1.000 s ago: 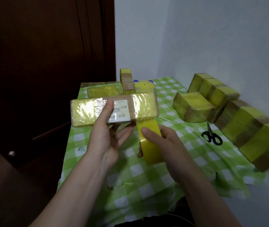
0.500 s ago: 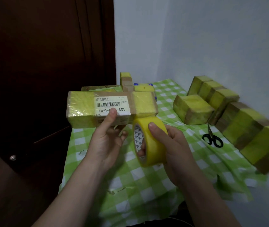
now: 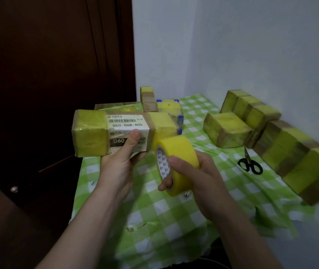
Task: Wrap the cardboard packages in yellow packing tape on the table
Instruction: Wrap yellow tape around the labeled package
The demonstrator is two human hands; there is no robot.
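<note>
L hand grips a long cardboard package w/ yellow tape bands & white barcode label, held mid-frame above the green-checked worktop. R hand holds a yellow packing-tape roll touching the package's right end. Taped packages & black scissors at frame right.

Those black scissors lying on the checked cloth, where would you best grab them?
By the handle loops, coming from above on the near side. The scissors lie flat on the tablecloth with blades closed, pointing away toward the wrapped packages, so the loops face the person.
</note>
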